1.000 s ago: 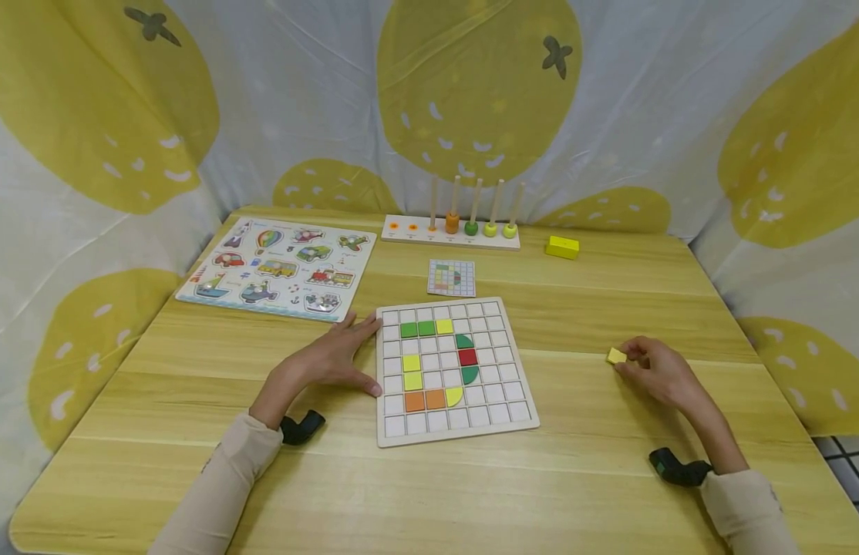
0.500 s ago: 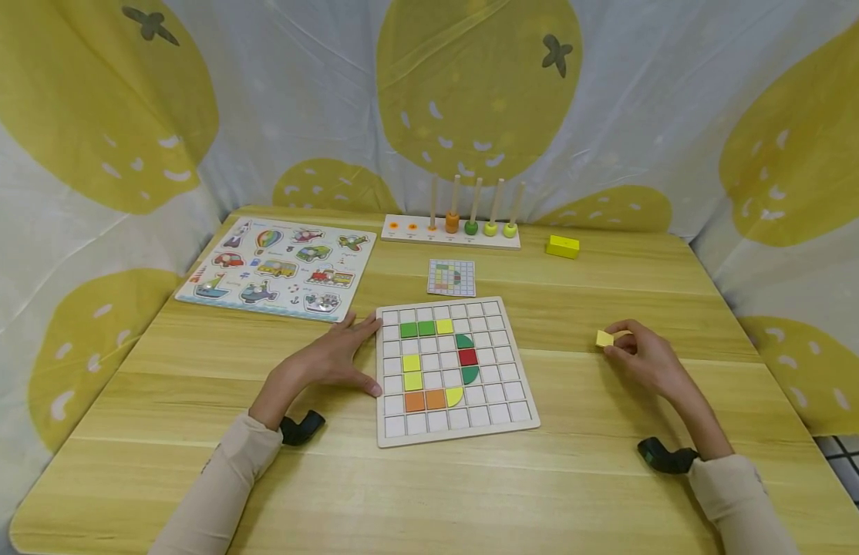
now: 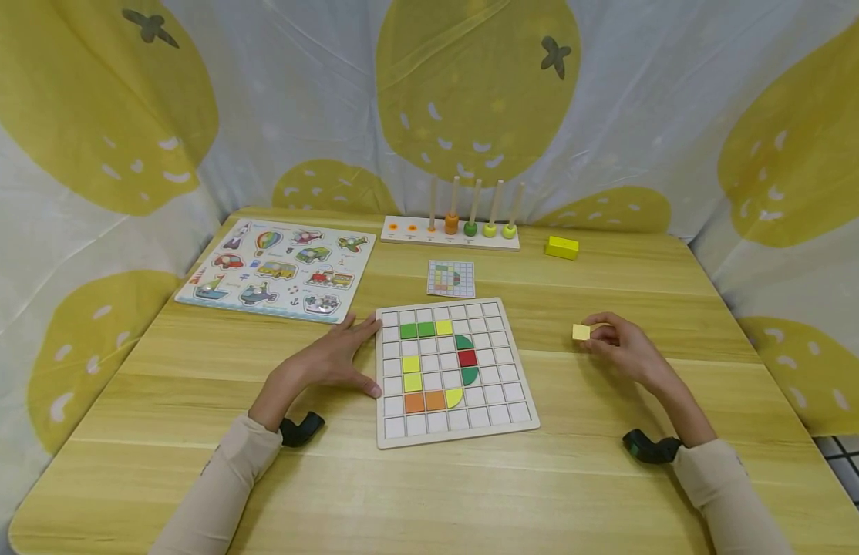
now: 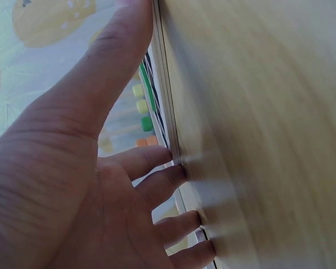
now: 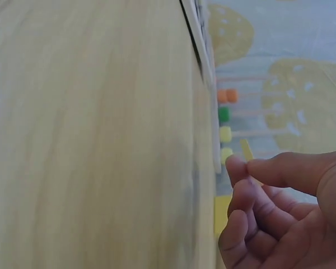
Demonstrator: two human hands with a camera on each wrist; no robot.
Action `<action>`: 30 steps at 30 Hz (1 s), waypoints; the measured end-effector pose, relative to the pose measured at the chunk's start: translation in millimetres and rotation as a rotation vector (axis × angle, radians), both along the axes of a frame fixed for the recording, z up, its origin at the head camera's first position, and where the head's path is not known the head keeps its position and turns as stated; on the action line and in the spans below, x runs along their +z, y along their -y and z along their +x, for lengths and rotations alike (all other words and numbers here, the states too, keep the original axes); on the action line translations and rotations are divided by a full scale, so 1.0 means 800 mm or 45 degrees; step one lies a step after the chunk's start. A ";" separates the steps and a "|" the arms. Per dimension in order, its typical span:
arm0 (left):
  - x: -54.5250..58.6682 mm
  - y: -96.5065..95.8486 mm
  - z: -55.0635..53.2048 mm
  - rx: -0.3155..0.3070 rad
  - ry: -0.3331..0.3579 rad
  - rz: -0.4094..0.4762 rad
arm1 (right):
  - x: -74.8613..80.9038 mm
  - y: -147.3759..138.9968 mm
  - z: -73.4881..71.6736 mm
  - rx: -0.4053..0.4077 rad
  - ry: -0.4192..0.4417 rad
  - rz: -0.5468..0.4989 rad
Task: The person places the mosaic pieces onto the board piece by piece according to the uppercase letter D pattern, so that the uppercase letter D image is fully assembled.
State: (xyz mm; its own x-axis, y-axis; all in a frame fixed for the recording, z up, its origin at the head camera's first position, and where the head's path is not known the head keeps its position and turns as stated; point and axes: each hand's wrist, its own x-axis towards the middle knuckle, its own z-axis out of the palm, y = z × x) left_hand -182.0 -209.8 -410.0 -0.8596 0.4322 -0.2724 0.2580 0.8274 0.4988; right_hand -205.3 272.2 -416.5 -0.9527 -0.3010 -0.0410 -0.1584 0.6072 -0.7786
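Observation:
A square white grid board (image 3: 481, 395) lies mid-table, with green, yellow, orange and red tiles in some of its cells. Against its left edge rests my left hand (image 3: 330, 358), thumb and fingers spread along the side; the left wrist view shows the fingertips touching the table by the board's edge. To the right of the board, my right hand (image 3: 627, 348) pinches a yellow square tile (image 3: 581, 331) between thumb and forefinger, above the table. From the right wrist, the tile (image 5: 246, 149) appears nearly edge-on. Just behind the board lies a small pattern card (image 3: 451, 278).
At the back stands a peg counter (image 3: 429, 233) with upright rods and coloured beads. A yellow block (image 3: 562, 247) sits at the back right. On the left lies a vehicle puzzle board (image 3: 280, 268), close to my left fingertips. A fruit-patterned curtain (image 3: 332, 100) encloses the table.
My right hand has moved left, toward the board, and slightly away from me with the yellow tile, whose face is now turned more toward the head camera. The left hand stays in place.

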 end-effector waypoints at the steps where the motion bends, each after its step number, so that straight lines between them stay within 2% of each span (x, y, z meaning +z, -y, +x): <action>1: 0.000 0.000 0.000 0.000 0.001 0.000 | 0.001 0.003 -0.001 0.011 0.008 -0.021; 17: 0.000 0.001 0.001 0.004 0.006 0.010 | 0.011 0.040 -0.012 0.124 0.053 -0.193; 30: -0.001 0.000 0.000 0.005 0.005 0.005 | 0.019 0.070 -0.014 0.218 0.010 -0.188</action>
